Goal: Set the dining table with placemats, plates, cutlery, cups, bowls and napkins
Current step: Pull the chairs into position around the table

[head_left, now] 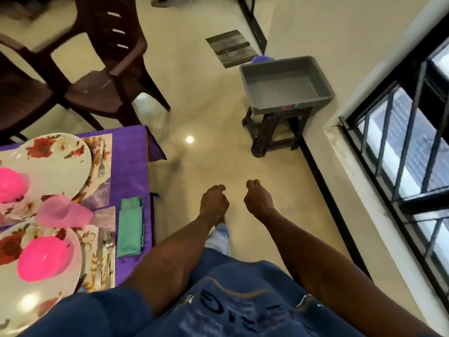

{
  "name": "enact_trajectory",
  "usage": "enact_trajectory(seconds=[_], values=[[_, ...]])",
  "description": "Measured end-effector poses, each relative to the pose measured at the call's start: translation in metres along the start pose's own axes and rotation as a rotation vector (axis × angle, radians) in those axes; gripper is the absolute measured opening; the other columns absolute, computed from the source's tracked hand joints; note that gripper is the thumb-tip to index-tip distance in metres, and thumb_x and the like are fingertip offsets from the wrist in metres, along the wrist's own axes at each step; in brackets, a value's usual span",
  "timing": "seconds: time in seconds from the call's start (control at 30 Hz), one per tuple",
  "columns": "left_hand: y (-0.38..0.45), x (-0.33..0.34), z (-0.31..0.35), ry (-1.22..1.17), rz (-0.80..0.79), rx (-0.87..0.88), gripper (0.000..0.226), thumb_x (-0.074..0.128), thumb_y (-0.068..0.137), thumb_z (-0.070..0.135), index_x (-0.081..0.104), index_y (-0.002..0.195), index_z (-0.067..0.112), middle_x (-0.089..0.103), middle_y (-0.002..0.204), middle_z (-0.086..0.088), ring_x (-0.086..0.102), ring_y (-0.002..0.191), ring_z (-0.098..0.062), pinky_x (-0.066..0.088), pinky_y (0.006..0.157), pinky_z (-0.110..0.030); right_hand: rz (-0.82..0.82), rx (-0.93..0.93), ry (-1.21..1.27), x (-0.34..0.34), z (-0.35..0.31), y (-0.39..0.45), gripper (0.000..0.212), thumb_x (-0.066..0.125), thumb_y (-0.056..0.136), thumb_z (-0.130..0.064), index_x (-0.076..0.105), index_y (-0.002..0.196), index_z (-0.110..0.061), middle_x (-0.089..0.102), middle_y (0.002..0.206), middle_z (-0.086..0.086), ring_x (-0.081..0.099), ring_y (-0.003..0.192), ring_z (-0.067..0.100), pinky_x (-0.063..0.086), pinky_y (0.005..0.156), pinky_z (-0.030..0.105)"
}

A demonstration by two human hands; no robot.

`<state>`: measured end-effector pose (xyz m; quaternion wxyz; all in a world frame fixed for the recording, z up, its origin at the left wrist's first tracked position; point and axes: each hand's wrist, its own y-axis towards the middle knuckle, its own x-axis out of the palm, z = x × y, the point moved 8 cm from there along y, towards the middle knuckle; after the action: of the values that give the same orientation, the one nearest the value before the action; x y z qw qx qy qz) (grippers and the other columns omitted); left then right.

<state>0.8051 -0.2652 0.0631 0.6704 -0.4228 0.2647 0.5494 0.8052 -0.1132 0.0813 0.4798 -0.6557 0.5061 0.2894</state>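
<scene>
At the lower middle of the view, both hands hang over bare floor, clear of the table. The left hand (213, 203) and the right hand (258, 198) each have the fingers curled loosely inward, and neither has hold of anything.

The dining table (132, 152), under a purple cloth, sits at about nine o'clock from the hands. Two floral plates (60, 154) lie on placemats (107, 142), each carrying a pink bowl (45, 257); a pink cup (64, 211) lies tipped on its side between them. A fork (102, 164) rests beside the far plate, more cutlery (108, 249) beside the near one, and a green napkin (130, 226) lies close to the table's edge. At one o'clock a grey tub (284, 86) stands on a dark stool (272, 132); it looks empty, so the setting seems nearly done.

The risks, as I judge them: the napkin lies so near the edge that a passing hip or forearm could sweep it off, and the tipped cup could roll against the plates if the cloth is tugged. The brown chair (97, 57) at eleven o'clock stands close enough to catch a leg.
</scene>
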Motion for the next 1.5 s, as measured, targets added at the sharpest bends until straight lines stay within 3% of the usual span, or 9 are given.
enact_trajectory(seconds=[0.2,0.47,0.63,0.73,1.0,1.2,1.4,1.5], values=[[0.125,-0.045,-0.023,0.008,-0.019,-0.094,0.033,0.048,0.091,0.012,0.064,0.121,0.014,0.068,0.118,-0.012,0.062,0.107,-0.031,0.049,0.086,-0.034,-0.059,-0.036,-0.037,-0.02,-0.038,0.12,0.029,0.047,0.091,-0.004,0.051,0.119,-0.007,0.053,0.119,0.013,0.061,0.093,0.034,0.051,0.077,0.04],[0.263,-0.139,-0.069,-0.111,0.131,-0.219,0.037,0.049,0.094,0.013,0.057,0.13,0.011,0.06,0.13,-0.007,0.057,0.117,-0.024,0.046,0.097,-0.033,-0.082,-0.172,-0.024,-0.059,-0.143,0.29,0.038,0.046,0.092,-0.003,0.047,0.129,-0.007,0.05,0.126,0.014,0.06,0.1,0.038,0.047,0.079,0.038],[0.351,-0.19,-0.098,-0.013,0.244,-0.279,0.034,0.05,0.091,0.01,0.067,0.12,0.014,0.069,0.119,-0.006,0.063,0.107,-0.026,0.043,0.095,-0.035,-0.111,-0.272,-0.061,-0.071,-0.186,0.405,0.038,0.051,0.089,-0.006,0.047,0.127,-0.006,0.05,0.122,0.013,0.061,0.098,0.036,0.052,0.079,0.04],[0.416,-0.218,-0.113,-0.093,0.33,-0.368,0.034,0.05,0.092,0.007,0.065,0.122,0.01,0.067,0.121,-0.008,0.061,0.11,-0.026,0.043,0.095,-0.033,-0.139,-0.331,-0.065,-0.08,-0.213,0.488,0.035,0.051,0.087,-0.004,0.05,0.122,-0.006,0.052,0.12,0.014,0.062,0.095,0.037,0.052,0.078,0.04],[0.602,-0.32,-0.134,-0.221,0.495,-0.542,0.038,0.048,0.091,0.008,0.058,0.128,0.009,0.059,0.128,-0.011,0.055,0.118,-0.028,0.043,0.1,-0.037,-0.137,-0.536,-0.121,-0.169,-0.321,0.695,0.037,0.044,0.091,-0.004,0.048,0.128,-0.007,0.05,0.125,0.013,0.059,0.104,0.037,0.047,0.083,0.038],[0.703,-0.402,-0.157,-0.335,0.726,-0.67,0.03,0.051,0.095,0.019,0.057,0.122,0.009,0.062,0.12,-0.014,0.056,0.112,-0.034,0.047,0.094,-0.043,0.057,-0.737,-0.051,-0.24,-0.434,0.825,0.034,0.05,0.091,-0.009,0.052,0.123,-0.001,0.053,0.12,0.018,0.057,0.099,0.039,0.047,0.079,0.042],[0.803,-0.462,-0.196,-0.454,0.912,-0.727,0.043,0.046,0.099,0.042,0.053,0.129,0.012,0.054,0.131,-0.01,0.052,0.118,-0.026,0.043,0.1,-0.039,0.246,-1.135,-0.073,-0.277,-0.572,0.923,0.038,0.051,0.092,-0.025,0.054,0.125,-0.006,0.055,0.131,0.014,0.051,0.121,0.031,0.043,0.099,0.042],[0.858,-0.497,-0.225,-0.484,0.977,-0.779,0.049,0.039,0.097,0.052,0.055,0.126,0.016,0.058,0.127,-0.007,0.051,0.119,-0.024,0.042,0.102,-0.04,0.262,-1.35,-0.149,-0.281,-0.652,0.967,0.033,0.046,0.09,-0.027,0.062,0.114,-0.01,0.06,0.125,0.008,0.052,0.12,0.028,0.041,0.102,0.043]])
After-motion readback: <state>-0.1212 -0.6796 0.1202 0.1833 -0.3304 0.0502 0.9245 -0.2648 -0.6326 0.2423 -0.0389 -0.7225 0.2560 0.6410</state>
